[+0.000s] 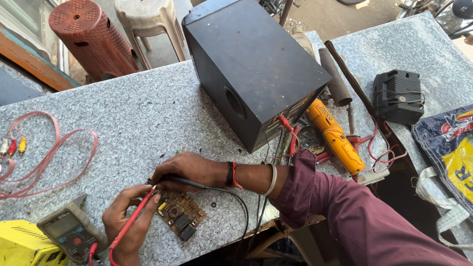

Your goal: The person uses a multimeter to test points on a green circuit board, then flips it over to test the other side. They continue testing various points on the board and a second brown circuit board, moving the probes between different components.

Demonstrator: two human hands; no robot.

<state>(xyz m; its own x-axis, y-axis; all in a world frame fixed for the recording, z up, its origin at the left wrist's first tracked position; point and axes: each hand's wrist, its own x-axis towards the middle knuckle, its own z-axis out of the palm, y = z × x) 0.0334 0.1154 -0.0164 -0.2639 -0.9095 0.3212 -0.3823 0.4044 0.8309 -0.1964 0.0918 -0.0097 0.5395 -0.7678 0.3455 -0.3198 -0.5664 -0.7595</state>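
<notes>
Head view: small brown circuit board [181,215] with dark square parts and a yellow piece lies flat near the front edge of the speckled grey desk [123,118], just right of a grey multimeter [71,230]. Left hand [127,222] is closed around the red probe [134,217], right hand [189,170] is closed around the black probe [185,182], both tips meeting at the board's upper left corner. Behind the hands a black speaker box [253,69] stands tilted, round port facing the camera, interior dark; an orange power tool [335,135] lies beside it.
</notes>
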